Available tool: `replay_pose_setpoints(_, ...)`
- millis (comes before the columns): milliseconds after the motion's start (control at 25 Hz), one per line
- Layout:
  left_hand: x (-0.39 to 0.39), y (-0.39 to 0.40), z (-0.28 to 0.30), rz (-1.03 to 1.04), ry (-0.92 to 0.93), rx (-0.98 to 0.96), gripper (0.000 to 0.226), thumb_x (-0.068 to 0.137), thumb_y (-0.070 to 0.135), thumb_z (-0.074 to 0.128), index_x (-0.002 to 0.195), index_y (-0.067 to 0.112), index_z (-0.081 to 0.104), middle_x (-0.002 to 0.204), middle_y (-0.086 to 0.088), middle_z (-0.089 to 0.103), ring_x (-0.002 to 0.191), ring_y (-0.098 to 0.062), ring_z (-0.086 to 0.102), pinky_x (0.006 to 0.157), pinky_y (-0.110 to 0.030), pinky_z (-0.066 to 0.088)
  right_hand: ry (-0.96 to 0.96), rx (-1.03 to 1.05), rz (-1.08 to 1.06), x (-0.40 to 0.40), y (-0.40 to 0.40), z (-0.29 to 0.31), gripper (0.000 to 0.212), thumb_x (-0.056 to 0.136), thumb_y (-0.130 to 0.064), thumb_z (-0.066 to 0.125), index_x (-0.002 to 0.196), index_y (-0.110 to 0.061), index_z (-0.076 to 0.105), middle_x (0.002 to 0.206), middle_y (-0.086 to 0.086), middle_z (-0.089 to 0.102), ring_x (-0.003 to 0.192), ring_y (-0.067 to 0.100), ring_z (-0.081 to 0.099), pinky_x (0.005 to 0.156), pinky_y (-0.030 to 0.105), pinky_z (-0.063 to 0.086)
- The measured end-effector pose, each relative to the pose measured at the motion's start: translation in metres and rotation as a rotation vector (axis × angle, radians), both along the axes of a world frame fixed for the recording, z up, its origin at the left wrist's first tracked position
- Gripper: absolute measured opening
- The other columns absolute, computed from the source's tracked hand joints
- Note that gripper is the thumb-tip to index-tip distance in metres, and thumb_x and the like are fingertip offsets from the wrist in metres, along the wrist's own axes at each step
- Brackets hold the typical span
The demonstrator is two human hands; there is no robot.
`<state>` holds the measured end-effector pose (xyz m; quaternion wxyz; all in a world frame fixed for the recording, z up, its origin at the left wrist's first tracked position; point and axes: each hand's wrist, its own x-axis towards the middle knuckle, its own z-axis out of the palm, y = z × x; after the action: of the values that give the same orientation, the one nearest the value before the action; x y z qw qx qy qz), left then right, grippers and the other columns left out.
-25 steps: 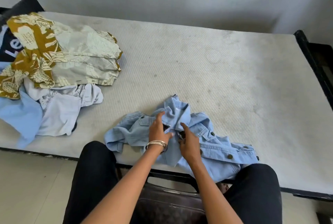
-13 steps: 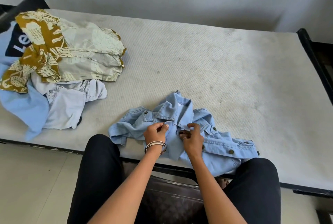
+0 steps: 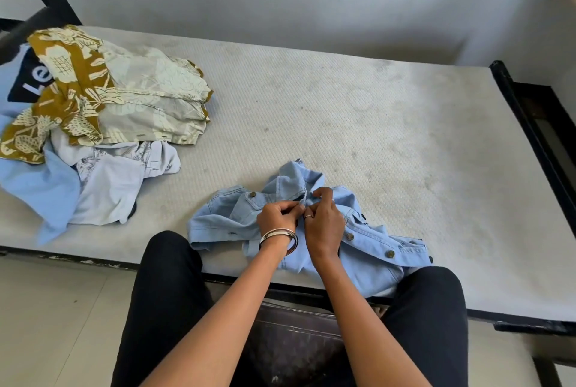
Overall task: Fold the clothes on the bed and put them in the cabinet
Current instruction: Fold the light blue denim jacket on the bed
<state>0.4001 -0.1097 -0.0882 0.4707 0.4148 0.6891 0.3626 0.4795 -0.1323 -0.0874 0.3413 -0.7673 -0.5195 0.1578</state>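
A: How are the fingers set?

B: The front edge of the light-blue denim jacket (image 3: pixel 371 243) is pinched by the curled fingers of the left hand (image 3: pixel 276 215); the opposite edge is pinched by the right hand (image 3: pixel 324 224). The two hands are held almost touching.

A: And where is the jacket found?

B: It is laid crumpled on the mattress (image 3: pixel 358 124), at its near edge. A pile of unfolded clothes (image 3: pixel 103 124) is heaped well apart from the jacket, toward the left end of the mattress.

White "Le" on dark shirt patch (image 3: pixel 31 81)
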Motion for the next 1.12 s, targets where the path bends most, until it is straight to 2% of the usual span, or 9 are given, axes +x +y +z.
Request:
replay_pose_setpoints(120,0.002,-0.001,0.004,0.015,-0.015,0.003,0.016,0.077,0.017,0.079,0.092,0.010,0.078,0.082,-0.009,0.075,0.078,-0.025,0.071,0.079,-0.038,0.058,0.064,0.013,0.024,0.003,0.000,0.006,0.039,0.081,0.006,0.056,0.117,-0.009,0.052,0.081,0.007,0.067,0.070,0.027,0.062,0.059,0.036,0.044)
replay_pose_setpoints(240,0.005,0.000,0.006,0.046,-0.065,-0.012,0.013,0.076,0.015,0.080,0.089,0.014,0.078,0.075,-0.004,0.074,0.073,-0.022,0.071,0.077,-0.040,0.059,0.370,0.015,-0.065,0.011,-0.002,0.012,0.044,0.081,0.007,0.066,0.120,-0.010,0.056,0.078,-0.003,0.067,0.073,0.014,0.065,0.065,0.016,0.049)
replay_pose_setpoints(320,0.008,-0.001,0.005,0.037,-0.090,-0.017,0.015,0.076,0.011,0.079,0.091,0.012,0.078,0.078,-0.004,0.075,0.075,-0.022,0.071,0.077,-0.040,0.059,0.472,0.027,-0.107,0.015,-0.005,0.011,0.043,0.081,0.007,0.069,0.118,-0.011,0.059,0.081,-0.004,0.069,0.075,0.008,0.067,0.066,0.009,0.048)
replay_pose_setpoints(440,0.008,-0.001,0.002,-0.037,-0.069,0.012,0.016,0.083,0.002,0.071,0.096,0.008,0.076,0.088,-0.010,0.075,0.080,-0.024,0.071,0.078,-0.041,0.060,0.544,0.015,-0.121,0.020,-0.006,0.010,0.040,0.082,0.005,0.072,0.115,-0.015,0.061,0.084,-0.005,0.070,0.072,0.000,0.066,0.070,0.017,0.053)
replay_pose_setpoints(560,0.003,0.002,0.006,-0.063,-0.134,-0.011,0.018,0.087,-0.006,0.063,0.095,0.004,0.074,0.086,-0.018,0.073,0.075,-0.028,0.071,0.069,-0.040,0.061,0.601,-0.057,-0.056,0.028,-0.004,0.011,0.037,0.083,0.004,0.070,0.113,-0.015,0.062,0.087,-0.002,0.072,0.077,0.005,0.069,0.073,0.022,0.054)
replay_pose_setpoints(680,0.003,0.005,0.007,-0.061,-0.029,0.045,0.010,0.078,-0.003,0.073,0.086,0.002,0.075,0.075,-0.012,0.072,0.059,-0.016,0.068,0.060,-0.030,0.060,0.607,-0.095,0.022,0.031,-0.004,0.017,0.037,0.084,-0.008,0.075,0.116,-0.019,0.059,0.088,-0.002,0.072,0.080,0.008,0.070,0.072,0.023,0.055)
replay_pose_setpoints(760,0.008,0.005,0.008,-0.088,0.085,0.106,0.006,0.076,0.001,0.075,0.081,0.005,0.076,0.074,-0.011,0.073,0.060,-0.017,0.069,0.061,-0.030,0.059,0.567,-0.088,-0.005,0.031,-0.004,0.020,0.041,0.083,-0.002,0.073,0.117,-0.020,0.057,0.086,0.000,0.072,0.078,0.009,0.069,0.071,0.023,0.057)
replay_pose_setpoints(880,0.014,0.005,0.008,-0.146,0.140,0.163,0.009,0.073,0.010,0.081,0.078,0.005,0.076,0.072,-0.011,0.073,0.063,-0.020,0.069,0.064,-0.028,0.058,0.526,-0.045,-0.096,0.028,-0.003,0.022,0.045,0.080,0.013,0.059,0.116,-0.015,0.057,0.075,-0.003,0.069,0.074,0.017,0.069,0.072,0.035,0.058)
replay_pose_setpoints(1120,0.009,0.011,0.011,-0.226,0.204,0.154,0.004,0.071,0.007,0.079,0.075,0.008,0.077,0.070,-0.009,0.073,0.067,-0.020,0.070,0.069,-0.027,0.057,0.300,0.048,0.004,0.022,-0.004,0.015,0.029,0.085,0.007,0.053,0.106,-0.012,0.047,0.068,-0.003,0.057,0.062,0.026,0.060,0.060,0.049,0.051)
